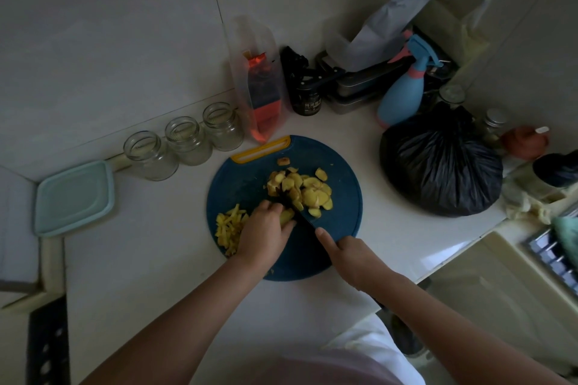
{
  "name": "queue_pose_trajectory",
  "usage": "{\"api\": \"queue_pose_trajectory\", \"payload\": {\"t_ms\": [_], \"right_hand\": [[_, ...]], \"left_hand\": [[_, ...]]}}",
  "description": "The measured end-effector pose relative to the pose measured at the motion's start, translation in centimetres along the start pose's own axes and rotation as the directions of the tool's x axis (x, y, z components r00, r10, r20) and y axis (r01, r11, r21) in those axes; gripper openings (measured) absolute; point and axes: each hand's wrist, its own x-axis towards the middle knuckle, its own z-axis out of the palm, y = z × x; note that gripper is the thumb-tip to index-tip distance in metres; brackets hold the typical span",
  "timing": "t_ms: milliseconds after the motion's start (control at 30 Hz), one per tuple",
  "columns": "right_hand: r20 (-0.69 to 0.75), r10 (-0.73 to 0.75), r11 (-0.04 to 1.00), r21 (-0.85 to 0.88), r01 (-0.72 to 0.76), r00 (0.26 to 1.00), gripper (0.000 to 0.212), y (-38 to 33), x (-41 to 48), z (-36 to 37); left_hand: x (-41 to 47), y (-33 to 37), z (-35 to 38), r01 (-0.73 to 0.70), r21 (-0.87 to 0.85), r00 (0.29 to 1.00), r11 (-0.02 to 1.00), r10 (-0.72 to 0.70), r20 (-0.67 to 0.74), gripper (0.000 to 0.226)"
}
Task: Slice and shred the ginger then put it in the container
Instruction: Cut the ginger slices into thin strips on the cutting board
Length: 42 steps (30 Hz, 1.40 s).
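A round dark blue cutting board with a yellow handle lies on the white counter. A heap of yellow ginger slices sits on its right half, and a pile of ginger shreds lies at its left edge. My left hand presses curled fingers on a small stack of slices in the middle. My right hand grips the handle of a dark knife, index finger stretched along its spine. The blade runs beside my left fingertips into the slices.
A pale green lidded container sits left of the board. Three open glass jars line the wall. Behind the board stand a clear bag with red contents, a dark jar and a blue spray bottle. A black bag lies to the right.
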Motion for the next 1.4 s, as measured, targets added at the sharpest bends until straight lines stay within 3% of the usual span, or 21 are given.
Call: {"api": "queue_pose_trajectory", "payload": {"t_ms": [367, 633, 967, 1133, 1267, 1400], "right_hand": [[0.02, -0.042, 0.999, -0.013, 0.043, 0.999, 0.065, -0.1, -0.6, 0.7], [-0.029, -0.13, 0.988, -0.094, 0.126, 0.991, 0.068, 0.1, -1.1, 0.4], [0.0, -0.168, 0.973, -0.159, 0.165, 0.986, 0.066, -0.2, -0.2, 0.0], [0.113, -0.2, 0.934, -0.279, 0.224, 0.973, 0.049, -2.4, 0.8, -2.3], [0.047, -0.166, 0.948, -0.268, 0.173, 0.985, 0.028, -3.1, 1.0, -3.6], [0.008, -0.17, 0.957, -0.237, 0.168, 0.985, 0.048, -2.7, 0.9, -4.0]], "left_hand": [[-1.7, -0.8, 0.3, 0.03, -0.058, 0.995, 0.998, -0.035, -0.092, 0.02], [-1.8, -0.8, 0.4, 0.036, 0.005, 0.99, 0.999, -0.035, -0.135, 0.022], [-2.1, -1.3, 1.1, -0.066, 0.073, 0.975, 0.995, 0.08, -0.207, 0.032], [-2.0, -1.8, 1.4, -0.084, 0.017, 0.972, 0.996, 0.086, -0.22, 0.028], [-2.2, -1.9, 1.5, -0.099, -0.032, 0.968, 0.995, 0.089, -0.234, 0.028], [-2.2, -2.2, 1.7, -0.125, -0.026, 0.962, 0.992, 0.114, -0.248, 0.024]]}}
